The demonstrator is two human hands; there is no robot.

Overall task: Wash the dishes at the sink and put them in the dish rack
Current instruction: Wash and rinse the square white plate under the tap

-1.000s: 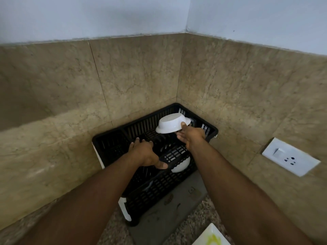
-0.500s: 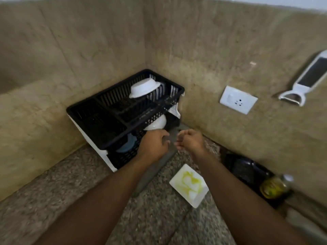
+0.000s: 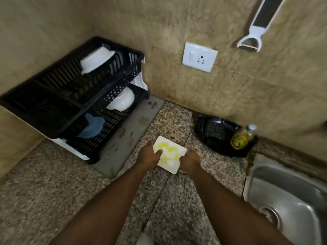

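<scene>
White bowl now sits racked; your left hand and right hand have come down, fingers gripping the yellow-smeared plate for washing.

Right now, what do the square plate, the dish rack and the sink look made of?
Square plate: likely glazed ceramic or melamine; smooth white, yellow smears. Dish rack: moulded black plastic, matte, slotted walls. Sink: stainless steel, brushed grey with soft reflections.

Speckled rough granite counter, glossy steel sink, black slatted plastic dish rack.
</scene>
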